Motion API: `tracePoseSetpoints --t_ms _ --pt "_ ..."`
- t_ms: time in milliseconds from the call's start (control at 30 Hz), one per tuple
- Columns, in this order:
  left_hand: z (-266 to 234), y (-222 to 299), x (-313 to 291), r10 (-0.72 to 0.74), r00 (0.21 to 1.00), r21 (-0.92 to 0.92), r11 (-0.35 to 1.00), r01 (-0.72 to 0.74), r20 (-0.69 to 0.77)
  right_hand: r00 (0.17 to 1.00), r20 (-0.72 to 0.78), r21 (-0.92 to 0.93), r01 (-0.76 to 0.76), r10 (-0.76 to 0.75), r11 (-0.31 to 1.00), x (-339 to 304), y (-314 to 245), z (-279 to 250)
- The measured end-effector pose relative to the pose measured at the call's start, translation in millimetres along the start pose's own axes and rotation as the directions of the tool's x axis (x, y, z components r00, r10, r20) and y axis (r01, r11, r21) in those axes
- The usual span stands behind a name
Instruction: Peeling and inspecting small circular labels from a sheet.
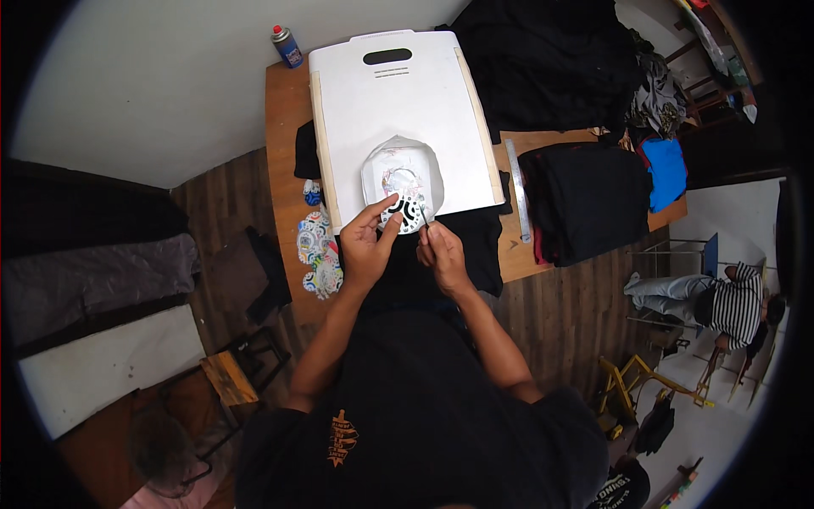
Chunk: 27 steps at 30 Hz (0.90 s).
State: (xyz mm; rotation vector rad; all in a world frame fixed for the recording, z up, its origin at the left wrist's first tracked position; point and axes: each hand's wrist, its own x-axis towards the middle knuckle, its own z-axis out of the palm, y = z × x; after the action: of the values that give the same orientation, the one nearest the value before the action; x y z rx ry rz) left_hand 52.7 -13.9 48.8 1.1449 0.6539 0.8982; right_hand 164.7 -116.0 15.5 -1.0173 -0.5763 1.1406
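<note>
Coloured discs (314, 237) lie on the bench (288, 119) at the left. The left hand (373, 242) has its grip pinched on a black-and-white disc (410, 212), above the near part of a white bowl (368, 176) on the board (398, 106). The right hand's (441, 253) grip is closed on a thin tool (423, 218), its kind unclear, at the disc's right edge. Best turn the disc, not the tool, and keep the left fingertips clear. Farther right lies a ruler (517, 191).

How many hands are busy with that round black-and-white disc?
2: the left hand grips the disc at its left side, and the right hand is at its lower right edge. Both show.
</note>
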Motion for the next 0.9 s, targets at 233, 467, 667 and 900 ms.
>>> tracePoseSetpoints --t_ms 233,467,667,900 --pt "0.2 0.6 0.6 -0.01 1.0 0.0 1.0 0.01 -0.006 1.0 0.004 0.034 -0.022 0.022 0.999 -0.4 -0.6 -1.5" --pt "0.9 0.4 0.7 -0.007 1.0 -0.002 1.0 0.007 0.01 0.999 0.001 0.031 -0.039 0.039 0.999 -1.6 10.8 -7.4" --pt "1.1 1.8 0.6 -0.01 1.0 0.013 1.0 0.01 0.004 0.999 0.007 0.041 -0.04 0.039 0.998 -1.5 11.8 -7.7" --pt "-1.2 -3.1 1.5 0.031 0.999 0.027 0.999 -0.031 0.017 1.0 0.008 0.014 -0.028 0.028 1.0 -0.1 -5.2 1.2"
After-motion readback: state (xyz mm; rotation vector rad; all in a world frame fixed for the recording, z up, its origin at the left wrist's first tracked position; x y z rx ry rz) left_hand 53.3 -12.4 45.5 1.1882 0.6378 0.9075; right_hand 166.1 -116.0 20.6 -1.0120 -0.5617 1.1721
